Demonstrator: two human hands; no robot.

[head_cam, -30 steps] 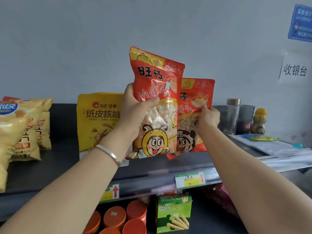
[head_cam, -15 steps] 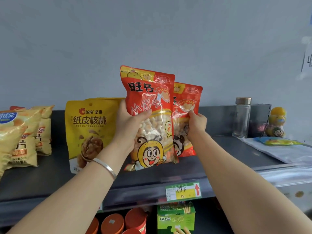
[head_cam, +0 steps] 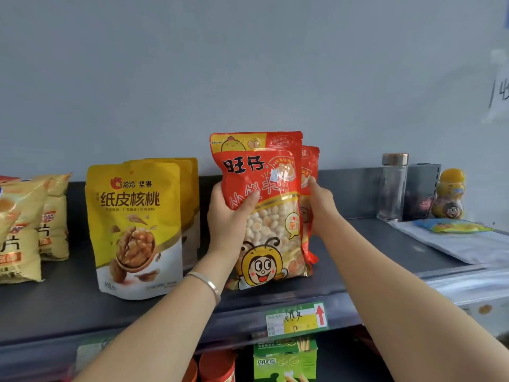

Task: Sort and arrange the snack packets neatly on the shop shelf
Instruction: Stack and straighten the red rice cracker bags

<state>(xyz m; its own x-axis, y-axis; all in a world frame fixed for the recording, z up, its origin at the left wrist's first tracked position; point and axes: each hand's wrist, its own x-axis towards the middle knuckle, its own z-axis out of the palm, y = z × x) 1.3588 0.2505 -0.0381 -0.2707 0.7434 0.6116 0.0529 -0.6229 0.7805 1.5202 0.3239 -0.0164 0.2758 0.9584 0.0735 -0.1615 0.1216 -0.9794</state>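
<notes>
At the bottom centre of the frame a green box (head_cam: 283,357) sits under the shelf (head_cam: 358,244), whose front edge bears a price tag (head_cam: 297,318); at centre the left hand (head_cam: 228,216), thumb across the face, grips the front red packet (head_cam: 264,216) upright, its base down at the shelf; just right of it, the right hand (head_cam: 321,208) curls round the rear red packet (head_cam: 309,166), which is tucked close behind the first; yellow walnut packets (head_cam: 135,230) stand centre left; a glass bottle (head_cam: 392,188) stands towards the back on the right.

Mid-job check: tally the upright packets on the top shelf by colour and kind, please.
Red packets: 2
Yellow walnut pouches: at least 2, rear ones overlap
Yellow chip bags: at least 2, frame cuts them
Total: at least 6
</notes>
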